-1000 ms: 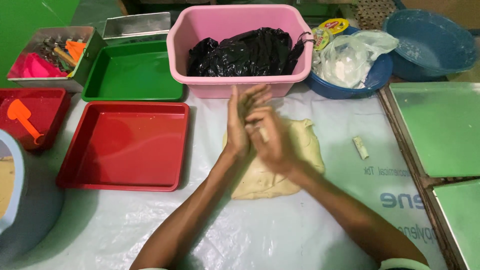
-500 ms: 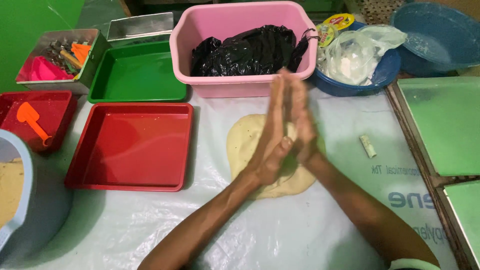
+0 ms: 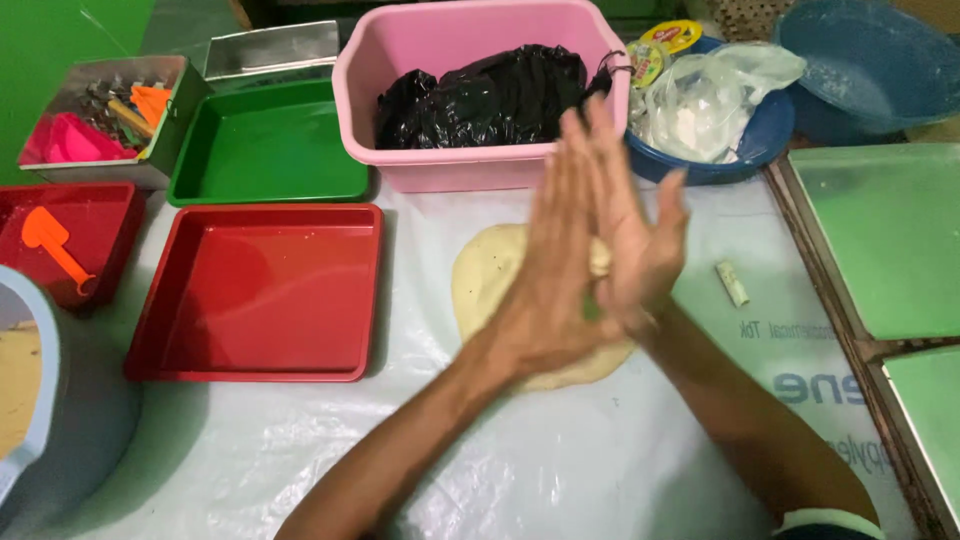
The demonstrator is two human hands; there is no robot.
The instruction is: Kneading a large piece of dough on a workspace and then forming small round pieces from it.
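My left hand (image 3: 555,275) and my right hand (image 3: 640,240) are pressed palm to palm with the fingers stretched out, pointing away from me. They hover just above a flat, pale round of dough (image 3: 490,275) lying on the plastic-covered table (image 3: 560,470). A small greenish spot shows where the palms meet. I cannot tell whether anything is held between them. The hands hide the right half of the dough.
A pink tub (image 3: 455,165) with a black bag (image 3: 490,95) stands behind the dough, a blue bowl (image 3: 710,165) with clear bags to its right. Red tray (image 3: 260,290) and green tray (image 3: 265,145) lie left. Green sheets (image 3: 890,230) lie right, a small pale stick (image 3: 732,283) beside them.
The joined hands have slid against each other, first moving farther from me and then tilting right. More of the dough's left side now shows. The view has shifted slightly.
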